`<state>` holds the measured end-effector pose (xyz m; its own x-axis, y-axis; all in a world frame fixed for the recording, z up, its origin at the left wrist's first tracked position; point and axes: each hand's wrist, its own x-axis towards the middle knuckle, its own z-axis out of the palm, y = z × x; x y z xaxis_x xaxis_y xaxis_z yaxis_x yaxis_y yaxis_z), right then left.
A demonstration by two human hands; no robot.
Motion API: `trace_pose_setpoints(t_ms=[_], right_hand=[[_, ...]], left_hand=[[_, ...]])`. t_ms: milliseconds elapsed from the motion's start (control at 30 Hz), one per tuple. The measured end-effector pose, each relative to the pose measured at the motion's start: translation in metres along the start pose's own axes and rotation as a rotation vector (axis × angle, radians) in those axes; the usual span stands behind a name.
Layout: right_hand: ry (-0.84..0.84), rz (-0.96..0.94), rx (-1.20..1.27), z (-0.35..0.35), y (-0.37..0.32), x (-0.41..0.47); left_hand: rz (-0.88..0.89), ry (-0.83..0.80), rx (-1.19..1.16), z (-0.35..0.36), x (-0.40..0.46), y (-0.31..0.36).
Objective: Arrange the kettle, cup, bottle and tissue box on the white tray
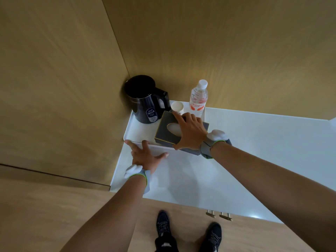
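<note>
The white tray (135, 128) sits in the corner of a white counter. At its back left stands a black kettle (145, 102), handle to the right. A small white cup (177, 107) stands behind the dark grey tissue box (166, 132), and a clear water bottle (198, 98) with a white cap and red label stands at the back right. My right hand (190, 131) lies over the tissue box, thumb on its near side and fingers across its top. My left hand (145, 155) rests, fingers spread, on the tray's front rim.
Wooden walls (72, 79) close in the tray at the left and behind. The white counter (263, 151) stretches to the right and toward me. Two brass drawer handles (219, 215) sit below its front edge. My dark shoes (163, 226) stand on the wooden floor.
</note>
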<state>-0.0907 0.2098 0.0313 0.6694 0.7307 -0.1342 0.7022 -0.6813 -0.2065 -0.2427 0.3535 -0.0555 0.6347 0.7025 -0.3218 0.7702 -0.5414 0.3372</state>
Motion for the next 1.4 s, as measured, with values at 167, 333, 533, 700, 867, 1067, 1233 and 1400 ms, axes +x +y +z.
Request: trace_pose_setpoints(t_ms=[167, 333, 533, 700, 867, 1067, 1233, 1400], right_hand=[[-0.055, -0.053, -0.04, 0.005, -0.004, 0.021], [-0.065, -0.107, -0.063, 0.006, -0.002, 0.037], [-0.096, -0.116, 0.035, 0.021, -0.001, 0.039], [-0.106, -0.122, 0.039, 0.023, 0.001, 0.044], [-0.111, -0.116, 0.078, 0.022, 0.002, 0.039], [-0.012, -0.067, 0.172, 0.022, -0.002, 0.013], [0.138, 0.062, 0.365, 0.023, -0.005, -0.027], [0.306, 0.137, 0.549, 0.008, -0.004, -0.069]], left_hand=[[0.021, 0.021, -0.006, 0.005, 0.001, -0.004], [0.028, 0.034, -0.029, 0.009, 0.001, -0.006], [0.029, 0.045, -0.029, 0.014, 0.002, -0.009], [0.034, 0.031, -0.036, 0.012, 0.003, -0.008], [0.035, -0.009, -0.027, 0.005, 0.003, -0.007], [0.037, -0.117, -0.004, -0.014, 0.008, -0.002], [0.005, -0.111, -0.096, -0.035, 0.002, 0.003], [0.15, 0.047, -0.293, -0.062, -0.021, 0.01]])
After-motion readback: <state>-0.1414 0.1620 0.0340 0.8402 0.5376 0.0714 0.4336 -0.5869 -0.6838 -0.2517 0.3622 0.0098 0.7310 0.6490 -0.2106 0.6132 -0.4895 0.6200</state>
